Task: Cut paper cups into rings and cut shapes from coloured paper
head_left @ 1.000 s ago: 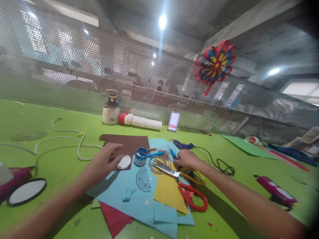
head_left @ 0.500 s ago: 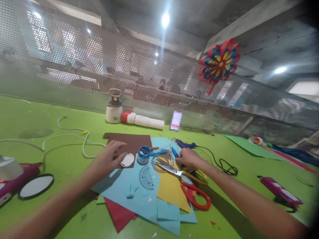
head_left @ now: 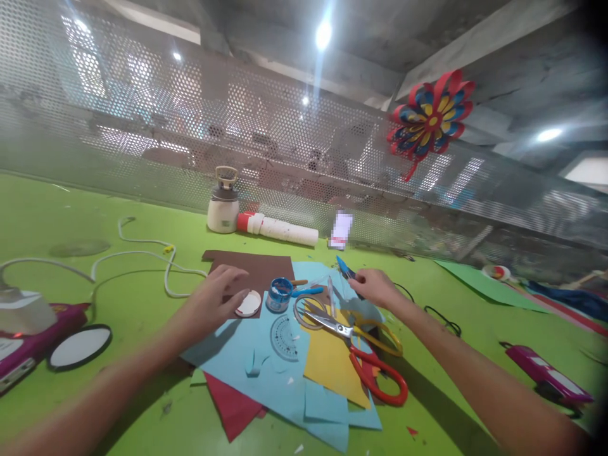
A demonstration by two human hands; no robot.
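Nearest on the green desk [head_left: 470,285]: a dark red paper piece [head_left: 232,405] under overlapping light-blue paper sheets [head_left: 228,351], plus a yellow paper piece [head_left: 327,367] on top. Cutting looks partly done: edges trimmed, a small curled light-blue paper strip [head_left: 254,364] loose, scraps about. Large steel scissors with a red handle loop [head_left: 346,330] lie untouched, tips over a beige tape ring [head_left: 295,310]. Clear plastic half-round protractor [head_left: 280,337] flat on the blue, not in use.

Left hand [head_left: 216,301] is released, fingers loosely curled over nothing, thumb just beside a round white lid [head_left: 247,305]; can't tell if touching. Round blue-labelled jar [head_left: 278,297] stands upright, uncovered, so opening is done.

Farther right, the right hand [head_left: 380,288] grasps a slim blue tool [head_left: 345,269], exact kind unclear, tip angled up and away past the sheets' far edge. Dark brown paper sheet [head_left: 266,269] lies flat beyond the lid. Papers look loose, so any joining seems left; overall an early stage, I'd judge.

Back: white pump sprayer [head_left: 223,215]; above, a finished-looking red, blue and yellow petalled flower [head_left: 432,120].
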